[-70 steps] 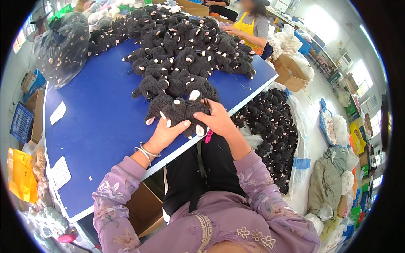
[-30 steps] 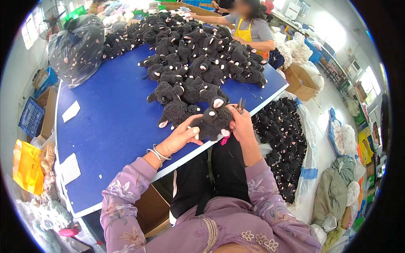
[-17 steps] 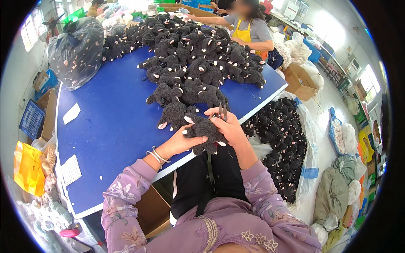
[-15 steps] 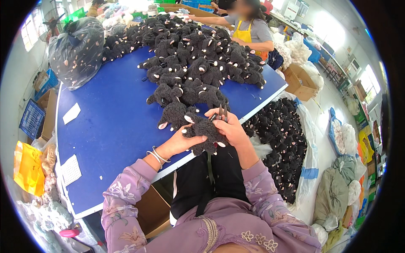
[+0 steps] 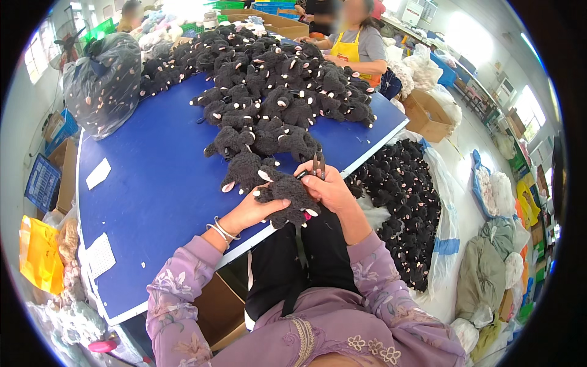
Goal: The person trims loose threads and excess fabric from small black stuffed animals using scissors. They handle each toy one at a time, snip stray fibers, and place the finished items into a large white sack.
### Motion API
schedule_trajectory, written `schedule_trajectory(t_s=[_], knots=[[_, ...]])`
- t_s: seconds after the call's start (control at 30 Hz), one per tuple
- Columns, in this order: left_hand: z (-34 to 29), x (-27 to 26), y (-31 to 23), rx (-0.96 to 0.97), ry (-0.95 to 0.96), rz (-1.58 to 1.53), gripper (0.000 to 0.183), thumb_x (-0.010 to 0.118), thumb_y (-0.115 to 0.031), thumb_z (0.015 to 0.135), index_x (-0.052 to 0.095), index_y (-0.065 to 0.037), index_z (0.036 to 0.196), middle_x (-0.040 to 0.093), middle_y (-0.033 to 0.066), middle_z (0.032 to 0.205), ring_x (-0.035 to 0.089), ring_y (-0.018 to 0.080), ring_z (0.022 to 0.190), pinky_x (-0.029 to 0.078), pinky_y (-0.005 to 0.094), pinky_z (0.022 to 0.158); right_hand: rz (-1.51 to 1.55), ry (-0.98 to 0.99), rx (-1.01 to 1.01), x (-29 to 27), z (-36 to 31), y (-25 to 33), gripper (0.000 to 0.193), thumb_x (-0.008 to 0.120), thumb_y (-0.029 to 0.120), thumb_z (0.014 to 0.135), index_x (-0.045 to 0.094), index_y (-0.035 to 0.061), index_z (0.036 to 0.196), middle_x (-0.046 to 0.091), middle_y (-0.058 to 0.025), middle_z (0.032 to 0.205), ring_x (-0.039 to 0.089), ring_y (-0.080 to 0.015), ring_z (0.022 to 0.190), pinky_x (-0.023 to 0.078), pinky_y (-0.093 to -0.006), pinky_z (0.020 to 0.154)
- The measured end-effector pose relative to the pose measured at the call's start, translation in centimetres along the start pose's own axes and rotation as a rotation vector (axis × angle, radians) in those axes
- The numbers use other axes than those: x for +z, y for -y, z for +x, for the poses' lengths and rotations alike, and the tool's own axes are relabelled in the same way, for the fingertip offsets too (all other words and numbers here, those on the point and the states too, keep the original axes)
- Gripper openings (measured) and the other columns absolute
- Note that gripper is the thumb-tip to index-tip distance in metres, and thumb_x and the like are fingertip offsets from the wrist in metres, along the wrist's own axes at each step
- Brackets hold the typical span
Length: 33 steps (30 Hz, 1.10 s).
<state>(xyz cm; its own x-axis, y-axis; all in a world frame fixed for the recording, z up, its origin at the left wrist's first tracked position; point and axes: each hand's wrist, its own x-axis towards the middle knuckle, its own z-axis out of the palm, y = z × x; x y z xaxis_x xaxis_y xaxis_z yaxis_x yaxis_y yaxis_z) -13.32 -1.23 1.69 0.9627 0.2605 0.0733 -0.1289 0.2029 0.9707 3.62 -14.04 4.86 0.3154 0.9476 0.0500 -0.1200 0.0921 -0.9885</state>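
A fluffy black plush toy animal (image 5: 285,193) with pale pink-lined ears is held over the near edge of the table. My left hand (image 5: 255,210) is closed on its left side, thumb lying across the body. At its upper right, my right hand (image 5: 331,188) is closed round a small pair of dark thread snips (image 5: 318,166), the two blades pointing up and away. Those fingers are at the toy's edge; whether they also pinch it is hidden. Just beyond lies another black plush toy (image 5: 243,171), at the near end of a big heap of similar toys (image 5: 269,79).
The blue table (image 5: 159,183) carries white paper pieces (image 5: 98,174) and a stuffed clear bag (image 5: 103,85). Right of my legs, an open sack (image 5: 449,226) holds many black toys. A person in a yellow apron (image 5: 346,51) works across the table. A cardboard box (image 5: 428,115) stands on the right.
The whole view has shifted slightly. Both hands keep their hold on the toy and snips, with only small movement. Across the table, the co-worker's outstretched arm has drawn back toward the body.
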Motion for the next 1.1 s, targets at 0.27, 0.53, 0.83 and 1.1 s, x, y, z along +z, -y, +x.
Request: schedule_trajectory(t_s=[0.27,0.53,0.83,1.1], knots=[[0.1,-0.2,0.3,0.001,0.014,0.029,0.036,0.067,-0.012,0.087,0.056,0.0,0.119,0.063,0.0038,0.111,0.058,0.0112,0.101,0.046,0.0287,0.092,-0.227,-0.192,0.015,0.9,0.3,0.0,0.006,0.059,0.009,0.087,0.061,0.0036,0.089,0.048,0.0065,0.062,0.042,-0.0021,0.052,0.035,-0.022,0.047],[0.0,0.4,-0.1,-0.063,0.044,0.116,0.033,0.067,-0.016,0.088,0.058,0.001,0.115,0.064,0.0031,0.106,0.058,0.0099,0.097,0.047,0.0274,0.088,-0.441,-0.395,-0.123,-0.2,1.7,-1.9,0.013,0.066,0.011,0.084,0.059,0.0005,0.084,0.055,0.0017,0.067,0.047,-0.0052,0.063,0.04,-0.024,0.058],[-0.4,0.7,0.5,-0.057,0.042,0.07,0.025,0.061,-0.02,0.093,0.06,0.0,0.109,0.065,0.0024,0.09,0.061,0.011,0.076,0.052,0.0277,0.064,-0.433,-0.399,-0.122,-0.6,1.9,-2.3,0.012,0.06,0.009,0.085,0.06,-0.0022,0.089,0.057,-0.0022,0.067,0.051,-0.0072,0.062,0.042,-0.0245,0.058],[0.0,-2.1,3.6,-0.09,0.22,-0.223,0.042,0.038,-0.031,0.102,0.057,0.003,0.116,0.066,0.0135,0.1,0.067,0.0216,0.082,0.051,0.0306,0.068,-0.24,-0.362,-0.015,-4.3,-3.7,4.1,0.016,0.055,0.013,0.086,0.066,0.0049,0.095,0.055,0.0015,0.064,0.042,-0.0033,0.047,0.031,-0.0185,0.043]])
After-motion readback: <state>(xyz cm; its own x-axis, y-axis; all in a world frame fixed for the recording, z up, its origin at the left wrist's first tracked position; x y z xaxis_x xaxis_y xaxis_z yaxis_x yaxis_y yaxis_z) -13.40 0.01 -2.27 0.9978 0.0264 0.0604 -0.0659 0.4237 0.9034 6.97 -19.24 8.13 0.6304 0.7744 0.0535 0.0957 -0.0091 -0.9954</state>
